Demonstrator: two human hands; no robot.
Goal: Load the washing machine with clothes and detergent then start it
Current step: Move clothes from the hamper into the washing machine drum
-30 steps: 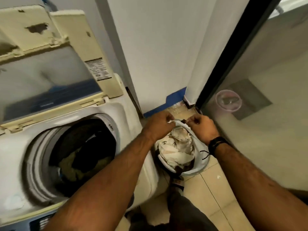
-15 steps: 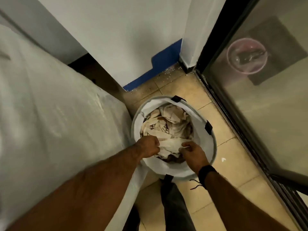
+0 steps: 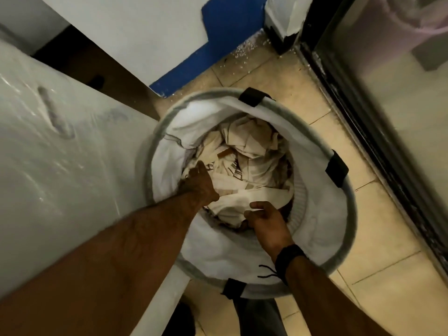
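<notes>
A round laundry hamper (image 3: 344,229) stood on the tiled floor (image 3: 388,287) beside the washing machine (image 3: 60,154). Inside it, the left hand (image 3: 198,183) pressed into the cream clothes (image 3: 252,163), grip unclear; the right hand (image 3: 266,219) pinched them.

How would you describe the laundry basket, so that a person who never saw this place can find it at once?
Start from the washing machine, the large white body on the left. Just to its right, on the beige tiled floor, stands the laundry basket. It is the only round container there: white fabric, a grey rim with black tabs, holding crumpled cream clothes.
</notes>
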